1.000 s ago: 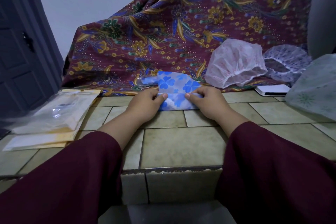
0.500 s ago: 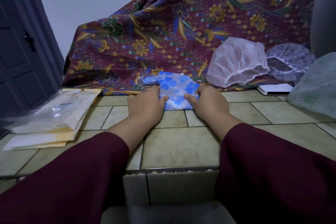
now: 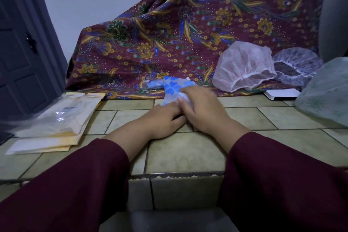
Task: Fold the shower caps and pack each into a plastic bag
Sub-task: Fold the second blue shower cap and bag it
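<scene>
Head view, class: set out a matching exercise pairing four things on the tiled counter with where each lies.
Things:
1. blue-flowered shower cap
2. pink-patterned shower cap
3. stack of yellow-backed plastic bags
4. flat white box

Places:
A. far left of the counter
B. under both hands, centre
C. right, at the edge of the maroon batik cloth
D. propped on the cloth, right of centre

Pairs: 1-B, 2-D, 3-A, 4-C

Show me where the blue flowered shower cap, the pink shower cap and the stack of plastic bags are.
blue flowered shower cap (image 3: 172, 85), head view, printed top.
pink shower cap (image 3: 243, 62), head view, crown.
stack of plastic bags (image 3: 62, 118), head view, top bag.
</scene>
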